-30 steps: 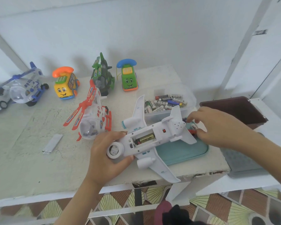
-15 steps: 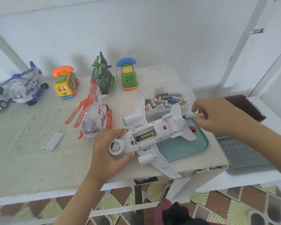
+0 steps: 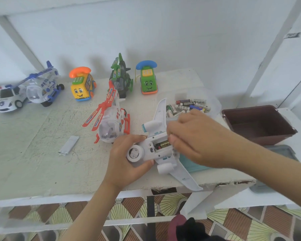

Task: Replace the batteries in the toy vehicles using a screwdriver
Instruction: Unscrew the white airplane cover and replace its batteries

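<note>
Head view: swung the right hand in from the battery tub at far right onto the open bay of the white toy plane at the near table edge. One seated battery beside the fingertips, so probably fitting the next cell. Gripping the plane's nose with the left hand wrapped round it; curling right-hand fingers over the bay, can't tell whether pinching anything.

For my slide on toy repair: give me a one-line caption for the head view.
Left hand grips an upturned white toy airplane while the right hand reaches into its open battery compartment.
</note>
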A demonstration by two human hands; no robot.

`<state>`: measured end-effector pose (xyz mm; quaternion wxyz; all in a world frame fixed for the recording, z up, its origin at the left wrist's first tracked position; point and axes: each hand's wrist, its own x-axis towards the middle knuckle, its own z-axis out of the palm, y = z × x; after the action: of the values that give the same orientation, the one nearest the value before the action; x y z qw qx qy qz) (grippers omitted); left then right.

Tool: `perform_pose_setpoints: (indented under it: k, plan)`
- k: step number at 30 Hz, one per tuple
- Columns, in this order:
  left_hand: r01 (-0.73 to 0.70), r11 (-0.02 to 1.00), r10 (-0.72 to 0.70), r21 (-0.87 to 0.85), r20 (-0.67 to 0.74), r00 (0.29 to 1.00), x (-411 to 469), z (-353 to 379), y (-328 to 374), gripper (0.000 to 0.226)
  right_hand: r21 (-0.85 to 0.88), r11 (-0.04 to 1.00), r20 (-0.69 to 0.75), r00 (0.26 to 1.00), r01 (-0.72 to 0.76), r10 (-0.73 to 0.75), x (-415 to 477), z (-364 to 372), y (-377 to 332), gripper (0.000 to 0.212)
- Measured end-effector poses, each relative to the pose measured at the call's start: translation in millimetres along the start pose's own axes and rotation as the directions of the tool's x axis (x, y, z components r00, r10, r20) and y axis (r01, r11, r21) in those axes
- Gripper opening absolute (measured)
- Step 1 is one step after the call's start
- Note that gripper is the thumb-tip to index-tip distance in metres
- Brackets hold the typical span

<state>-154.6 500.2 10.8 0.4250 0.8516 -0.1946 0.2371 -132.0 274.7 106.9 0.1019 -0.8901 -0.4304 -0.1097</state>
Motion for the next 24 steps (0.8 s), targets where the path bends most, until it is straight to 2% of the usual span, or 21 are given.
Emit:
perform_pose_setpoints:
  k: [2, 5, 10, 15, 20, 22, 24]
  plan:
    - [-0.005, 1.000, 0.005, 0.007, -0.006, 1.000, 0.3, -0.4, 1.1, 0.049, -0.162, 0.982, 0.047, 0.995, 0.095, -0.089, -3.3, 5.8, -4.9, 0.025]
    - [-0.004, 1.000, 0.004, 0.007, -0.005, 1.000, -0.2, -0.5, 0.5, 0.049, -0.307, 0.937, 0.058, 0.986, 0.169, -0.159, -6.0, 14.0, -9.5, 0.027]
    - [0.039, 0.998, -0.039, -0.048, 0.011, 0.999, -3.2, 0.3, -1.2, 0.050, -0.357, 0.927, -0.046, 0.989, 0.118, -0.144, -8.3, 22.0, -12.7, 0.029]
    - [0.042, 0.997, -0.040, -0.072, 0.025, 0.999, -1.9, 0.6, -0.7, 0.050, -0.348, 0.934, -0.101, 0.988, 0.077, -0.119, -9.5, 24.1, -11.6, 0.030]
    - [0.031, 0.996, -0.029, -0.083, 0.027, 0.999, -1.8, 0.9, -1.9, 0.050, -0.331, 0.935, -0.037, 0.989, 0.125, -0.146, -4.2, 28.0, -13.1, 0.029]
    - [0.039, 0.996, -0.037, -0.082, 0.025, 0.999, -0.8, 0.5, -1.8, 0.050, -0.257, 0.963, -0.030, 0.995, 0.084, -0.095, 2.6, 21.4, -6.4, 0.028]
    - [0.048, 0.996, -0.046, -0.075, 0.029, 0.999, -1.4, 0.5, -1.7, 0.050, -0.020, 1.000, 0.005, 1.000, -0.013, 0.014, 13.6, 11.0, -1.0, 0.027]
